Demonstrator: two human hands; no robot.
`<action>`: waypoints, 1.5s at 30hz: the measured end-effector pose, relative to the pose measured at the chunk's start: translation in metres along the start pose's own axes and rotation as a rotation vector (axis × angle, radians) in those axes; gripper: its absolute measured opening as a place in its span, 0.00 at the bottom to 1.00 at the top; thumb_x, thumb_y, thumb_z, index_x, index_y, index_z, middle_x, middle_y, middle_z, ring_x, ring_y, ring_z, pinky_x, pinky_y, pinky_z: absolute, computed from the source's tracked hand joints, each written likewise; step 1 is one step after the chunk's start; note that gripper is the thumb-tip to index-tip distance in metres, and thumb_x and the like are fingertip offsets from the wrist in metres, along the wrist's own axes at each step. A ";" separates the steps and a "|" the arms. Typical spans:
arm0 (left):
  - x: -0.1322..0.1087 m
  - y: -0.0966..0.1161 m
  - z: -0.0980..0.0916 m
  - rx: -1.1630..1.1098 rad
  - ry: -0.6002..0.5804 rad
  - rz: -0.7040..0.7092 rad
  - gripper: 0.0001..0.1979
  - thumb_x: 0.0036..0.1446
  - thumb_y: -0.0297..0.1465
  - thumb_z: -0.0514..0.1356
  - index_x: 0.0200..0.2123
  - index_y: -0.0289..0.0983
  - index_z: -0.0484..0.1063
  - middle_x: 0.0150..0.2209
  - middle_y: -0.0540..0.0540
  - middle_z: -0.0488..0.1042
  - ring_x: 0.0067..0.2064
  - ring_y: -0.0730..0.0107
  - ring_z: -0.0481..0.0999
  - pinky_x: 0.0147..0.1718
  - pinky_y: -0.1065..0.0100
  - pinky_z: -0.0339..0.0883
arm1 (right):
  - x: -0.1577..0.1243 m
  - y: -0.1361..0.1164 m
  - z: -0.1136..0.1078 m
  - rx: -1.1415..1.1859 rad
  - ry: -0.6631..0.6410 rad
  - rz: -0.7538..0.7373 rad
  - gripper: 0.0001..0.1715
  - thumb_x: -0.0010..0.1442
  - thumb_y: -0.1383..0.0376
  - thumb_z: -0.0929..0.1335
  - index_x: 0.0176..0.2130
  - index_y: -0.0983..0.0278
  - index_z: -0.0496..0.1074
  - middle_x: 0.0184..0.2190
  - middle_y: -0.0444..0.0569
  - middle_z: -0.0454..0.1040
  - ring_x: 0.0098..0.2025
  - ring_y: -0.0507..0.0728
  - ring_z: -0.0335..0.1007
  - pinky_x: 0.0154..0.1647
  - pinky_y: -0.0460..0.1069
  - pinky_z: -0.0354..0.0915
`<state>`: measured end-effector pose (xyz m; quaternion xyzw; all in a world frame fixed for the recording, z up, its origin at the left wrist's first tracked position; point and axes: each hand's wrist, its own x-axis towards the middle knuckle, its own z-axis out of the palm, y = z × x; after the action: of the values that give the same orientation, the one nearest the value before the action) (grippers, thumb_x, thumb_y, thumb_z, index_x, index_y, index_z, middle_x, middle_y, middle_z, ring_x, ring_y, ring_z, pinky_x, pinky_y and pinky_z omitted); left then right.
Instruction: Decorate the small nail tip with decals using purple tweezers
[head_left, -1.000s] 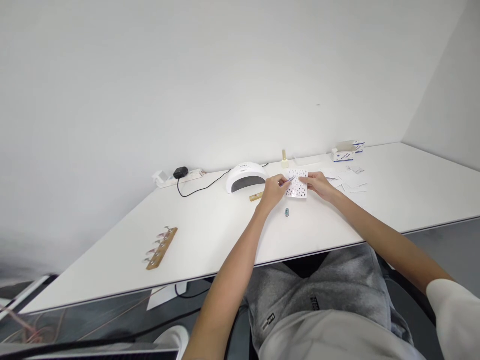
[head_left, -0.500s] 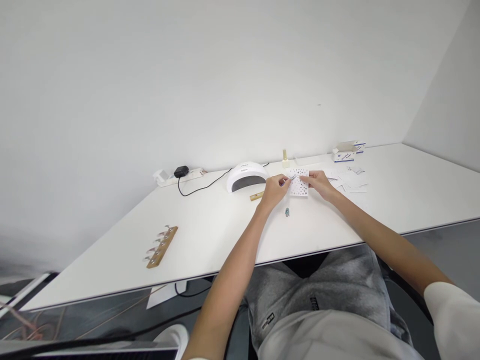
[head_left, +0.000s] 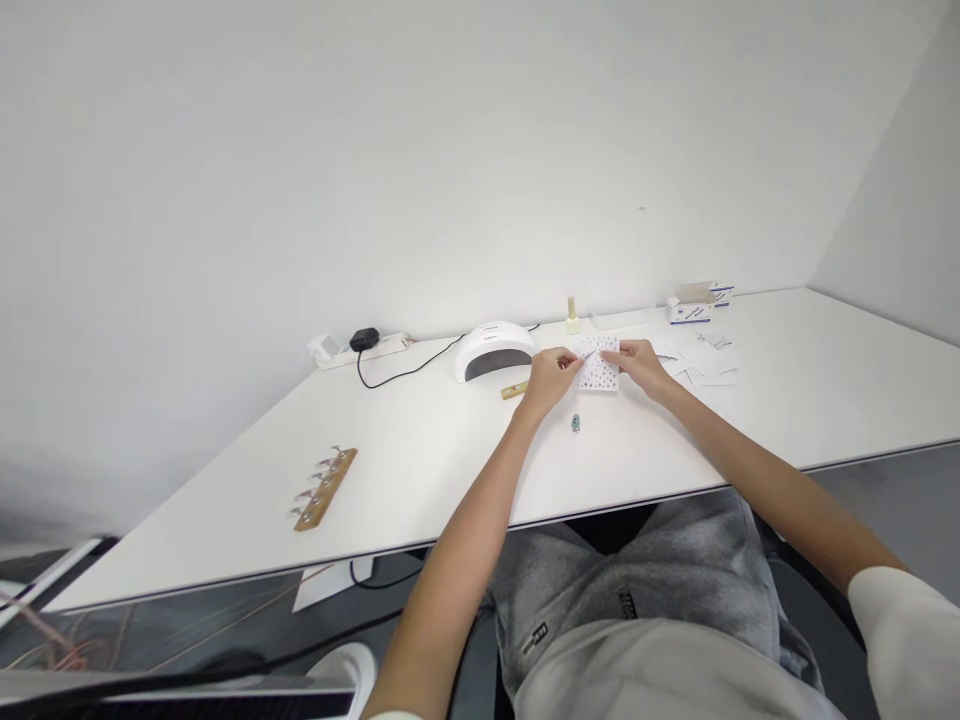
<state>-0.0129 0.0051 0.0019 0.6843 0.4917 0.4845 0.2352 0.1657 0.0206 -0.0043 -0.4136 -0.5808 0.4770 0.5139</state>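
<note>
My right hand point(head_left: 637, 362) is closed on the right edge of a white sticker sheet point(head_left: 598, 376) printed with small dark shapes. The sheet is held up above the table, facing me. At its left side, my left hand point(head_left: 551, 374) pinches a slim, tweezer-like tool point(head_left: 589, 356), whose tip lies against the sheet's upper part; the rest is hidden by the fingers. A small blue-green decorated piece point(head_left: 576, 423), like a false nail, is on the table below the sheet. Partly behind my left hand lies a short wooden strip point(head_left: 514, 390).
A white nail lamp point(head_left: 493, 352) stands left of my hands, with its cable running to a power strip point(head_left: 386, 347). Behind the sheet are a polish bottle point(head_left: 573, 318) and small boxes point(head_left: 690, 309). Papers point(head_left: 701, 362) lie right; a wooden nail-tip stand point(head_left: 326, 490) lies left.
Both hands stay almost in place on the sheet and tool. The sheet's printed shapes look paler now, and the whole view has shifted slightly.
</note>
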 end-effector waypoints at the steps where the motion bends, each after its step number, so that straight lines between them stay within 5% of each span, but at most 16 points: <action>1: 0.000 0.000 0.000 0.006 0.004 0.001 0.06 0.49 0.31 0.63 0.23 0.35 0.73 0.25 0.48 0.74 0.28 0.72 0.70 0.31 0.69 0.64 | 0.000 0.000 0.000 -0.002 0.001 -0.007 0.15 0.47 0.59 0.75 0.31 0.68 0.77 0.31 0.52 0.79 0.34 0.57 0.75 0.33 0.49 0.68; 16: 0.001 0.000 0.001 0.010 0.011 0.007 0.07 0.49 0.31 0.63 0.22 0.35 0.73 0.25 0.47 0.75 0.27 0.71 0.71 0.30 0.68 0.64 | 0.003 0.005 -0.001 -0.032 0.000 -0.071 0.16 0.47 0.57 0.75 0.33 0.67 0.78 0.32 0.51 0.80 0.36 0.59 0.76 0.37 0.51 0.70; 26: 0.000 0.000 0.001 0.073 0.013 0.079 0.05 0.51 0.30 0.60 0.26 0.36 0.74 0.27 0.49 0.74 0.29 0.71 0.70 0.32 0.69 0.63 | 0.005 0.005 -0.003 0.051 0.062 0.027 0.15 0.44 0.59 0.76 0.29 0.68 0.77 0.30 0.51 0.78 0.32 0.55 0.73 0.35 0.49 0.69; 33: 0.000 -0.001 0.002 0.065 0.008 0.075 0.05 0.52 0.30 0.59 0.27 0.35 0.74 0.28 0.48 0.75 0.31 0.71 0.70 0.34 0.69 0.64 | 0.006 0.007 -0.004 0.009 0.007 0.048 0.16 0.43 0.57 0.76 0.26 0.67 0.75 0.24 0.47 0.74 0.23 0.49 0.61 0.21 0.45 0.57; 45: -0.002 0.001 0.004 0.054 -0.021 0.097 0.06 0.54 0.30 0.58 0.28 0.35 0.74 0.28 0.48 0.75 0.31 0.71 0.70 0.33 0.69 0.63 | -0.001 -0.001 0.000 -0.131 0.011 -0.050 0.20 0.47 0.53 0.74 0.19 0.66 0.71 0.13 0.45 0.66 0.15 0.49 0.57 0.16 0.46 0.56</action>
<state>-0.0088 0.0033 0.0006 0.7185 0.4683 0.4746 0.1981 0.1658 0.0190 -0.0038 -0.4342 -0.6180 0.4230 0.5006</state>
